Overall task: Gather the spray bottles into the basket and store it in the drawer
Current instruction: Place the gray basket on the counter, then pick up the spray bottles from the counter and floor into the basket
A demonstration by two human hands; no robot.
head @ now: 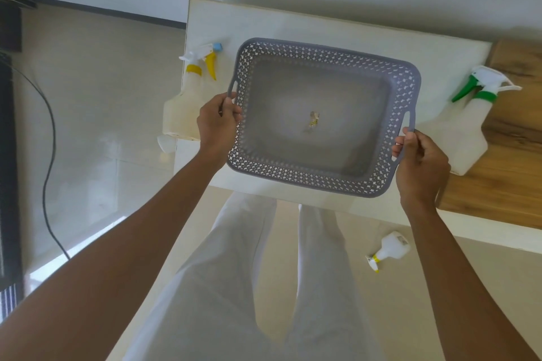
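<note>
A grey perforated basket (322,56) sits over the white tabletop, with only a small scrap inside. My left hand (218,121) grips its left handle and my right hand (419,164) grips its right handle. A white spray bottle with a yellow trigger (187,102) stands at the table's left edge, just beyond my left hand. Another white spray bottle with a green trigger (466,126) stands to the right of the basket. A small white spray bottle with a yellow collar (390,249) lies on the floor below the table's front edge.
The white table (293,23) adjoins a wooden surface (510,161) on the right. A black cable (48,155) trails over the pale floor at the left beside dark furniture. My white-trousered legs stand in front of the table. No drawer is visible.
</note>
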